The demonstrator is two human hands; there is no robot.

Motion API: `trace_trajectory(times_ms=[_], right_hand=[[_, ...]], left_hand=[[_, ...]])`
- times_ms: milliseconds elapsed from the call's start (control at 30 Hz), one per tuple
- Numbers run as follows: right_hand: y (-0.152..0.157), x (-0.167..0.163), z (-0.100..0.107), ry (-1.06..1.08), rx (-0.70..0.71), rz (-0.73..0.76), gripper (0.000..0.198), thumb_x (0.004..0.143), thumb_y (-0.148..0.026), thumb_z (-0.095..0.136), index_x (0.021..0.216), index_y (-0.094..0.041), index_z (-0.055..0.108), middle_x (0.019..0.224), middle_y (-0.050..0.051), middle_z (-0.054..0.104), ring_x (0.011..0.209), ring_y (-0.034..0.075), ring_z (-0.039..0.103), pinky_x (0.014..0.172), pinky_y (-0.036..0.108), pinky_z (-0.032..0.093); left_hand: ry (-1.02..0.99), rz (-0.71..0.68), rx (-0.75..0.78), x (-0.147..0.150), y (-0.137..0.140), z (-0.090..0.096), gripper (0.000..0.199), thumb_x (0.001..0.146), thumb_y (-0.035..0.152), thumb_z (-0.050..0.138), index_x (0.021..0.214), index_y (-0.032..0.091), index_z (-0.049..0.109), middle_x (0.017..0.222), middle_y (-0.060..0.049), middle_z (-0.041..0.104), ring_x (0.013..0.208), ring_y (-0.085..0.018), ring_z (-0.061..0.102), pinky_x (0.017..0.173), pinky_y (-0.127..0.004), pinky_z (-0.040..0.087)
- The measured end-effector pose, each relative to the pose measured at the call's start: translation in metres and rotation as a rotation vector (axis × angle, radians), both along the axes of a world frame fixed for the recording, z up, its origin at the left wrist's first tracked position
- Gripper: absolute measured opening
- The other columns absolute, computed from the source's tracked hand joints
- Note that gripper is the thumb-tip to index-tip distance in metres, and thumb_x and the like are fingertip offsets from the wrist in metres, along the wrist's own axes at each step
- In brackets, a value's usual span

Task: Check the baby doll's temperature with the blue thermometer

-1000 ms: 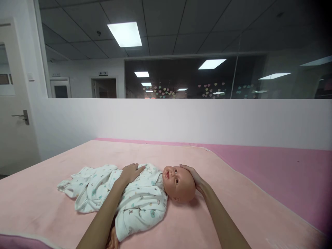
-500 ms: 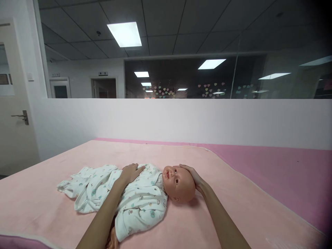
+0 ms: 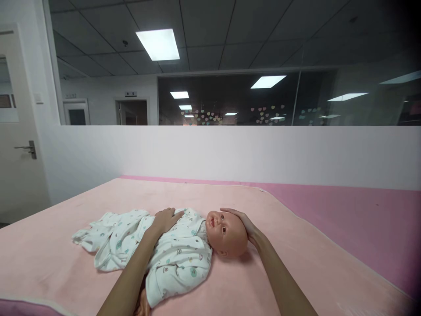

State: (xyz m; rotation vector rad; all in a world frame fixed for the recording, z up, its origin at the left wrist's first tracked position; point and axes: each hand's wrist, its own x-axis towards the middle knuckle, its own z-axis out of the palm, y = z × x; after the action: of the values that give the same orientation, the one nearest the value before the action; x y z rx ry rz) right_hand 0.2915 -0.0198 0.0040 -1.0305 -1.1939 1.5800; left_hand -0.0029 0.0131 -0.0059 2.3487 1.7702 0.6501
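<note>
The doll [image 3: 197, 245] lies on its back on the blanket [image 3: 279, 272], its chest under the flat, open left hand [image 3: 166, 219] and its head cupped by the open right hand [image 3: 241, 220].

Single head-worn view, looking forward, slightly down across pink blanket [image 3: 269, 263]. Doll [image 3: 184, 250] near, low centre; white partition wall [image 3: 230, 153] far; ceiling fills upper frame.

You see a doll [image 3: 226, 235] head of smooth, slightly glossy plastic. Its printed suit [image 3: 177, 259] is soft matt cloth. Under the doll, the blanket [image 3: 230, 285] is matt, fleecy fabric.
</note>
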Motion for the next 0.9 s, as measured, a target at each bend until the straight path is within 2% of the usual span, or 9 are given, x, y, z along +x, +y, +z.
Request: trace_trajectory(times_ms=[200,433,567,733,900], right_hand=[[0.005,0.003,-0.006,0.023,0.033,-0.006,0.031,0.071,-0.046,0.054,0.079,-0.016,0.058,0.083,0.006,0.064,0.079,0.021,0.059,0.077,0.033,0.046],[0.005,0.003,-0.006,0.021,0.077,0.017,0.027,0.072,-0.042,0.054,0.077,-0.016,0.058,0.08,0.005,0.064,0.076,0.019,0.059,0.074,0.03,0.045],[0.004,0.001,-0.004,0.024,0.078,-0.008,0.028,0.071,-0.041,0.055,0.086,-0.017,0.06,0.088,0.005,0.064,0.082,0.019,0.059,0.078,0.031,0.045],[0.0,-0.001,0.001,-0.007,0.014,-0.016,0.035,0.07,-0.044,0.057,0.093,-0.018,0.06,0.091,0.006,0.064,0.087,0.021,0.059,0.082,0.033,0.045],[-0.001,-0.002,0.003,-0.005,0.045,-0.091,0.038,0.069,-0.041,0.059,0.1,-0.021,0.058,0.099,0.005,0.062,0.091,0.02,0.058,0.083,0.031,0.045]], left_hand=[[0.016,0.0,0.004,-0.001,0.003,-0.001,0.054,0.077,0.061,0.016,0.068,0.019,0.049,0.081,-0.008,0.06,0.081,-0.024,0.055,0.072,-0.034,0.037],[0.017,0.003,-0.001,-0.001,0.003,-0.001,0.056,0.077,0.062,0.016,0.071,0.018,0.051,0.083,-0.009,0.06,0.084,-0.025,0.055,0.074,-0.035,0.037],[0.015,0.009,-0.001,0.0,0.002,0.0,0.056,0.077,0.062,0.016,0.07,0.018,0.051,0.083,-0.009,0.061,0.083,-0.024,0.055,0.073,-0.034,0.037],[0.01,0.006,-0.004,0.0,0.0,0.001,0.054,0.077,0.061,0.017,0.069,0.018,0.05,0.082,-0.008,0.06,0.082,-0.023,0.055,0.071,-0.033,0.037],[0.008,0.002,-0.005,0.0,0.001,0.001,0.054,0.077,0.061,0.017,0.067,0.018,0.049,0.079,-0.009,0.06,0.079,-0.023,0.055,0.072,-0.034,0.037]])
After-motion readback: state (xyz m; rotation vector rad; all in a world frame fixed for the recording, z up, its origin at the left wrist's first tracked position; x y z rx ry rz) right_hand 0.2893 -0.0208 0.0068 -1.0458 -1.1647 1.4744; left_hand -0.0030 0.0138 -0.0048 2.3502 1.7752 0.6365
